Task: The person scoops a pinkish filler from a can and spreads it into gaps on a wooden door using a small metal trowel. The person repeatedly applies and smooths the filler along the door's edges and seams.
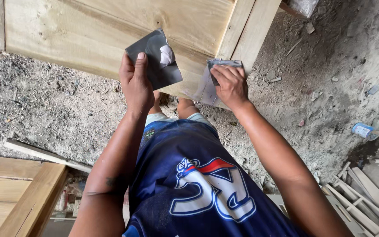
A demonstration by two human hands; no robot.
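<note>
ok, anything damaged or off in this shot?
The dark sandpaper sheet in the left hand has a pale worn or torn patch near its top edge, and its corners curl. The right hand presses a second sheet against the wooden door. Offcuts and a small can litter the dirt floor.

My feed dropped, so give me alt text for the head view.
Left hand holds up a grey sandpaper sheet; right hand presses another sandpaper piece against a pale wooden door panel over gritty ground.
</note>
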